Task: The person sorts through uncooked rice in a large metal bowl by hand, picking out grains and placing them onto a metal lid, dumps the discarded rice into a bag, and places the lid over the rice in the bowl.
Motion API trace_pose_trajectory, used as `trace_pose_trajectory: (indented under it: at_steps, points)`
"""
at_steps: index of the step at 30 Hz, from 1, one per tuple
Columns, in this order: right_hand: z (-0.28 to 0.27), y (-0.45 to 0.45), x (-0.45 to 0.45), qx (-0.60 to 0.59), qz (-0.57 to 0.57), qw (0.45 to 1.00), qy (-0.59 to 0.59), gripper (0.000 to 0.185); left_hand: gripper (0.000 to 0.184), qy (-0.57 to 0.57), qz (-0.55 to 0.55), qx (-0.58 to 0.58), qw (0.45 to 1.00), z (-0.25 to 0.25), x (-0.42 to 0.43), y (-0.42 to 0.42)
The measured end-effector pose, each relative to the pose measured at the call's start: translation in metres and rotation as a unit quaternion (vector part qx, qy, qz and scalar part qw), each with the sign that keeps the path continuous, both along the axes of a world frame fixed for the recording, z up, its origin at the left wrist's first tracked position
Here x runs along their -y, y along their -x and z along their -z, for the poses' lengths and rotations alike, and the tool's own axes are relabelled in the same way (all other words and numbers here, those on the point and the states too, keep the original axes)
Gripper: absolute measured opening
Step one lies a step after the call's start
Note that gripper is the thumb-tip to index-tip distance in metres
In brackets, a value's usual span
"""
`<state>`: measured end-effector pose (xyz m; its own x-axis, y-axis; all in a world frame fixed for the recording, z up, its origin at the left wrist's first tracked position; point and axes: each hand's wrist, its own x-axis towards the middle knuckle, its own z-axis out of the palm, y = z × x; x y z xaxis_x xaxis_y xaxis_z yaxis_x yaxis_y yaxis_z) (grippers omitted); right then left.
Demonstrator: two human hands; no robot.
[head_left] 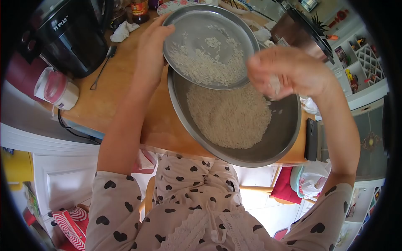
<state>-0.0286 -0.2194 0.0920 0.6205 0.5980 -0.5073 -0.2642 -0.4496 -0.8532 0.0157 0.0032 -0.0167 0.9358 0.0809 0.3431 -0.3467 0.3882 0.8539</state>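
My left hand grips the left rim of a round metal plate, its thumb over the edge. The plate tilts toward me, with loose rice grains spread over its lower part. Below it, partly covered, stands a large metal bowl holding a heap of rice. My right hand, slightly blurred, is beside the plate's right edge and above the bowl. Its fingers are curled around some pale rice, and a few grains show just beneath it.
At the left stand a black appliance, a pink-and-white jar and a small long-handled tool. A dark phone lies by the table's right edge. A large lidded pot stands behind my right hand. A sauce bottle is at the back.
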Motion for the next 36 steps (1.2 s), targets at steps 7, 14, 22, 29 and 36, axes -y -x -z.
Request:
trace_pose_trajectory:
  at_steps: [7,14,22,29,36]
  points:
    - [0.004,-0.050,-0.050,0.097,-0.062,0.993,-0.014,0.029,0.046,-0.040,0.029,0.019,0.999,0.003,-0.008,-0.006]
    - [-0.006,-0.101,-0.045,0.025,-0.004,0.999,-0.045,0.017,0.043,-0.012,0.046,0.005,0.999,0.000,-0.005,-0.003]
    - [-0.013,-0.108,-0.038,0.080,0.063,0.990,-0.093,0.017,0.043,-0.014,0.044,-0.004,0.999,-0.001,-0.007,-0.001]
    - [-0.024,-0.084,-0.029,0.122,0.051,0.991,0.000,0.020,0.044,-0.016,0.043,-0.005,0.999,-0.003,-0.005,0.002]
    - [-0.042,-0.057,-0.033,0.179,0.111,0.976,0.060,0.017,0.046,-0.028,0.039,-0.009,0.999,-0.002,-0.008,0.001]
